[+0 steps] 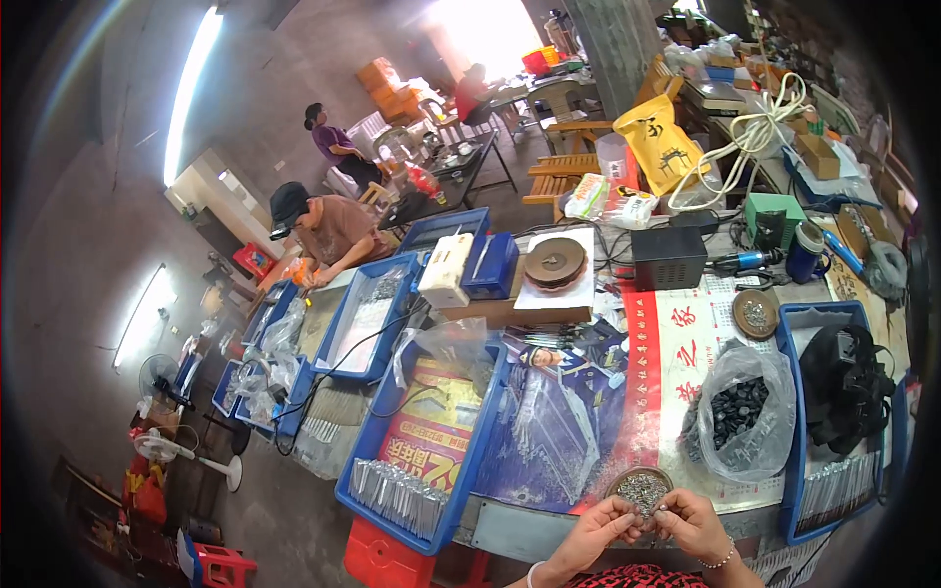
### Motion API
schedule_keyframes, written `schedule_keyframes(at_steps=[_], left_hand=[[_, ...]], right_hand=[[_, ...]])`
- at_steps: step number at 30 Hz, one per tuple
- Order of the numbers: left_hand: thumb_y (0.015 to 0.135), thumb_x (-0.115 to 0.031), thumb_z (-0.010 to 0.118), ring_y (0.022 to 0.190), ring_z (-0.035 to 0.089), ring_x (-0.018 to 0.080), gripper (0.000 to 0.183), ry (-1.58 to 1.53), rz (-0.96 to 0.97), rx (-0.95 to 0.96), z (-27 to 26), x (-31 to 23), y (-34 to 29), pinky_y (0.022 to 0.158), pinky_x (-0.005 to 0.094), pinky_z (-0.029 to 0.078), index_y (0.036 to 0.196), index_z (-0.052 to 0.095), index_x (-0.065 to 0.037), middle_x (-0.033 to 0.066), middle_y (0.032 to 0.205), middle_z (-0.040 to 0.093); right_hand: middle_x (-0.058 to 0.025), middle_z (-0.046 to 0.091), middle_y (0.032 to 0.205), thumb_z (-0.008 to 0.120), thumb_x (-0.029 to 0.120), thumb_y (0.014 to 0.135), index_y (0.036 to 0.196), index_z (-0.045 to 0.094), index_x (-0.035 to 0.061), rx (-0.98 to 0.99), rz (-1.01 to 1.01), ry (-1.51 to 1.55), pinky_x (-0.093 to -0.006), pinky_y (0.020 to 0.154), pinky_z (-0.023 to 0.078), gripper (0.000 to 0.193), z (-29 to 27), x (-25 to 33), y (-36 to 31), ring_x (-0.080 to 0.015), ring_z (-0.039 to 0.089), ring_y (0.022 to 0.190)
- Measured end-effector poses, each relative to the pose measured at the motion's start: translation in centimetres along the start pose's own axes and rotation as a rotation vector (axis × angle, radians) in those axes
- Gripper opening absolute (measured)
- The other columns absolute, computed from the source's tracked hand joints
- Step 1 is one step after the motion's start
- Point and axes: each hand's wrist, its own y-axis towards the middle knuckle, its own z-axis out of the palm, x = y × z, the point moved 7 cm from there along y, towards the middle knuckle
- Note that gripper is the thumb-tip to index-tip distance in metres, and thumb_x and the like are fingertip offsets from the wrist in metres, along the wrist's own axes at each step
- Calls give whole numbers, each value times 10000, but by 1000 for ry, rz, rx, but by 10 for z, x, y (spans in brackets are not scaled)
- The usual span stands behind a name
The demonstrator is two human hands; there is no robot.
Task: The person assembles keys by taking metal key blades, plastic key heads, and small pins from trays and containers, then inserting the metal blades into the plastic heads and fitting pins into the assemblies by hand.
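- Where both hands meet at the bottom centre of the frame, a small round dish of tiny silvery metal parts (643, 487) sits at the near edge of the table (510, 534), just above the fingertips.
- At its lower left, the left hand (595, 531) has its fingers curled and pinched together; whatever they pinch is too small to make out.
- At the dish's lower right, the right hand (692, 522), a beaded bracelet at its wrist, is curled the same way, fingertips almost touching those of the left; its hold is likewise too small to tell.
- Just right of the dish and above it stands a clear plastic bag of small black parts (737, 412).
- Further right, a blue tray (789, 431) holds a black bundle and a row of silvery strips.
- Left of the dish, a second blue tray (461, 480) holds a red printed sheet and more silvery strips along its near end.
- Higher up at centre frame, a brown reel (555, 261) lies on a white sheet, with a black box (668, 258) just to its right.
- In the upper left, a person in a dark cap (319, 232) bends over further blue trays.
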Motion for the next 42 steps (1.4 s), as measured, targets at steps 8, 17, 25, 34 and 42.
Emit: schedule_keyframes(at_steps=[8,17,25,34,42], left_hand=[[930,-147,495,838,563,94,180,21,30,1,0,-6,3,742,229,467,1062,502,-26,42,948,576],[894,-77,522,596,502,48,79,120,85,-250,9,-20,1,542,169,410,959,549,-43,-13,745,559],[902,-87,520,625,530,58,63,143,85,-155,5,-15,3,569,170,433,955,535,-55,8,808,588],[905,-89,520,616,523,54,54,90,43,-174,6,-8,8,553,170,421,950,537,-63,9,802,597],[903,-87,522,612,523,63,50,82,35,-184,11,-4,6,560,180,422,945,530,-62,10,793,590]], right_hand=[[-55,622,730,578,92,866,907,542,-21,-41,-23,-89,-207,542,471,125,-4,0,3,-77,579,615],[-33,604,710,601,96,850,893,563,-15,-71,-92,-164,-208,545,464,125,-11,-3,5,-69,566,616],[-35,608,725,589,101,857,907,557,-8,-42,-45,-107,-212,558,479,124,-6,3,4,-69,567,623],[-46,618,725,579,100,867,906,561,-26,-27,-44,-63,-217,553,482,133,-6,-7,3,-74,575,619],[-52,616,772,557,124,891,936,545,-26,39,10,163,-225,580,489,157,-1,-10,2,-87,577,648]])
